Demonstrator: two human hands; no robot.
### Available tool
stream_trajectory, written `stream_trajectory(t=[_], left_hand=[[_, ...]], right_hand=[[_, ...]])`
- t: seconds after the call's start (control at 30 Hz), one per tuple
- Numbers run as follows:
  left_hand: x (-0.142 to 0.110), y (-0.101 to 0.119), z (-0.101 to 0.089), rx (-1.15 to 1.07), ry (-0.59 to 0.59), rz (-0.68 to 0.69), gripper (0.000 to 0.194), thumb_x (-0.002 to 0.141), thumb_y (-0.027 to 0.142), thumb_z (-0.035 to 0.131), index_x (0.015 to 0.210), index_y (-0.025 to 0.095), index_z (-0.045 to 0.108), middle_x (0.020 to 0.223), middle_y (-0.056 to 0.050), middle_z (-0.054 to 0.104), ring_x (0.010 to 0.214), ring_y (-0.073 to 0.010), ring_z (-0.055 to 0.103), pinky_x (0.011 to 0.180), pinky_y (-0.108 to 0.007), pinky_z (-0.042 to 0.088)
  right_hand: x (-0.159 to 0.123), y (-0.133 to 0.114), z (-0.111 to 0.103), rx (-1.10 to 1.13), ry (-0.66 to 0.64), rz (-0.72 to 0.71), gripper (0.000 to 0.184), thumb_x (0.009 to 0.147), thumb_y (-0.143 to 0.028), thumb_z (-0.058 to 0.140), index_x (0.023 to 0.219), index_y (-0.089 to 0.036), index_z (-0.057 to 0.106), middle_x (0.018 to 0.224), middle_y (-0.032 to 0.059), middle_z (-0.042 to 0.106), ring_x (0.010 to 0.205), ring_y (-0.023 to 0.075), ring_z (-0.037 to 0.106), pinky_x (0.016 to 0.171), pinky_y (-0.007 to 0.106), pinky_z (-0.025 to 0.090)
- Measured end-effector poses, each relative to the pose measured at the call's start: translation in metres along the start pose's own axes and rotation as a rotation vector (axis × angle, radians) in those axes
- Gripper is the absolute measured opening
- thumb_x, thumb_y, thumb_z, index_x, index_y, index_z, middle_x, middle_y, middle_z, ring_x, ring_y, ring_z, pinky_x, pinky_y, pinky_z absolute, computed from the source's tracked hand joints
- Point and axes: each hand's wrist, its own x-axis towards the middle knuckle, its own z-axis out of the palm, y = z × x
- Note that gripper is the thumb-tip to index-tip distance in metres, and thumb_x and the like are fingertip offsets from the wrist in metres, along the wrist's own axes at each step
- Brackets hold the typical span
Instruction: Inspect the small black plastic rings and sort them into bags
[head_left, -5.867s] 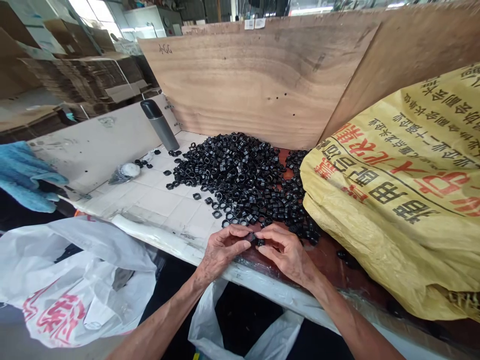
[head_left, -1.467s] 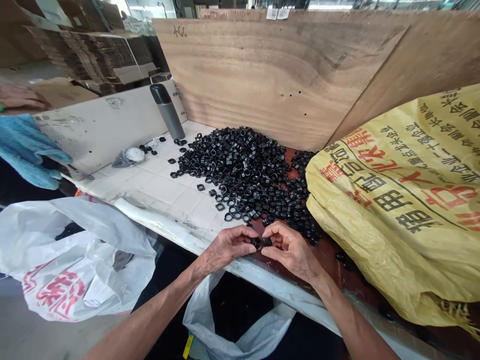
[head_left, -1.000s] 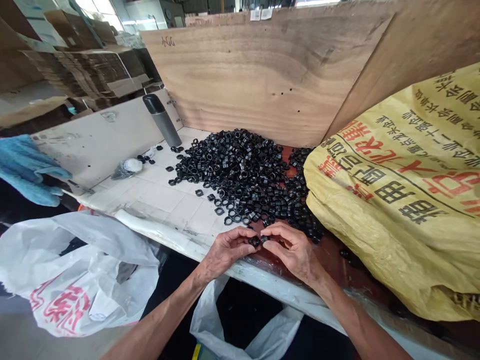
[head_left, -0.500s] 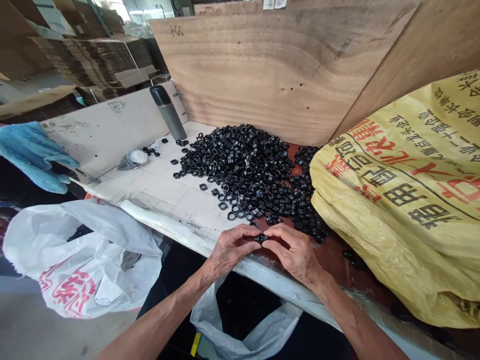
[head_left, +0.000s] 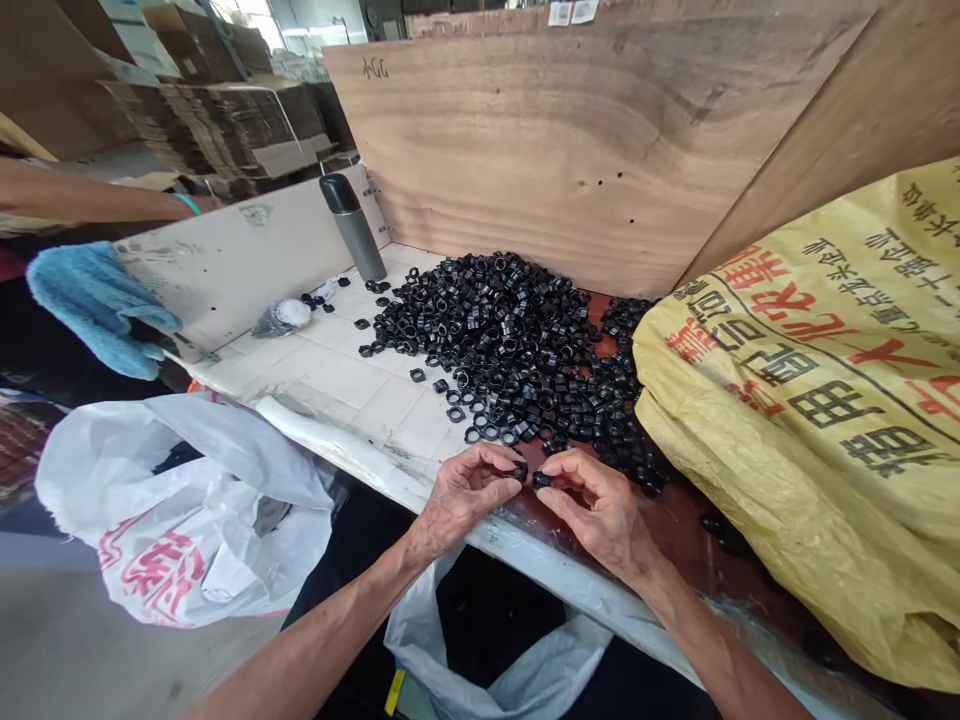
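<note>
At the table's front edge my left hand (head_left: 466, 492) pinches a black plastic ring (head_left: 517, 471) between thumb and fingertips. Just to its right, my right hand (head_left: 592, 505) grips a small black plastic piece (head_left: 541, 480) the same way; its exact kind is partly covered by the fingers. A narrow gap separates the two parts. Behind both hands spreads a large heap of black plastic rings (head_left: 487, 330), with several loose ones along its near and left sides.
A grey flask (head_left: 356, 232) stands at the back left, near a small clear bag (head_left: 283, 318). A yellow sack (head_left: 795, 450) covers the right side. White bags (head_left: 187, 500) hang at the left; another open bag (head_left: 495, 690) is below me. Another person's arm (head_left: 97, 190) shows at far left.
The two black parts, close together between my fingertips before, are now apart, my hands slightly separated. Another person's arm has come into view at the left. The view has shifted a little.
</note>
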Motion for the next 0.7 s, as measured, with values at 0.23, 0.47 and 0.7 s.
stream_trajectory(t=[0.23,0.47,0.7], left_hand=[[-0.002,0.000,0.000,0.241,-0.066,0.028,0.015,0.079,0.025,0.079,0.072,0.015,0.070,0.105,-0.008,0.070,0.098,-0.0186,0.065,0.092,-0.032,0.050],[0.000,-0.009,-0.001,0.048,-0.066,-0.045,0.035,0.076,0.025,0.083,0.107,0.020,0.068,0.101,-0.005,0.067,0.094,-0.0170,0.065,0.088,-0.031,0.055],[0.002,-0.010,-0.002,0.044,-0.087,0.071,0.024,0.079,0.021,0.080,0.100,0.020,0.069,0.107,-0.004,0.057,0.091,-0.0129,0.060,0.080,-0.024,0.054]], right_hand=[[0.001,0.000,0.001,0.006,0.034,-0.061,0.007,0.090,-0.029,0.067,0.096,-0.025,0.067,0.094,0.0031,0.070,0.086,0.0196,0.066,0.078,0.031,0.055],[0.004,-0.005,-0.001,-0.021,0.068,-0.147,0.008,0.089,-0.022,0.068,0.096,-0.025,0.068,0.092,0.0018,0.071,0.088,0.0192,0.066,0.082,0.031,0.053],[0.003,-0.001,0.002,-0.013,0.092,-0.163,0.007,0.089,-0.023,0.069,0.096,-0.024,0.068,0.093,0.0034,0.070,0.088,0.0191,0.066,0.080,0.031,0.054]])
